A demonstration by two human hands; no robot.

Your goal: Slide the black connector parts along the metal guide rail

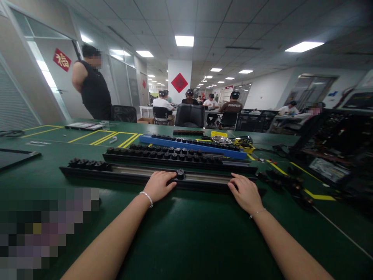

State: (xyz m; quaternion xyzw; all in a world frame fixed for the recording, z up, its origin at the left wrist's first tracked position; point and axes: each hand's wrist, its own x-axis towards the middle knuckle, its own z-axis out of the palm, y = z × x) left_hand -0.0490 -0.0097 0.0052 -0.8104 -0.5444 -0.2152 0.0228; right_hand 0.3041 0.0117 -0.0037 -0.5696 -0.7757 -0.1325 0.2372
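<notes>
A long black rail with a pale metal channel lies across the green table in front of me. One small black round part sits in the middle of its channel, and several similar black parts stand in a row at its left end. My left hand rests on the rail's near edge, fingers stretched out with their tips against the left side of the single part, thumb apart. Near the rail's right end lies my right hand, fingers extended over the edge and holding nothing that shows.
Behind are more black rails filled with round parts and a blue rail. A metal dish stands farther back. Loose dark parts lie at right, beside dark equipment. A person stands beyond the table at left.
</notes>
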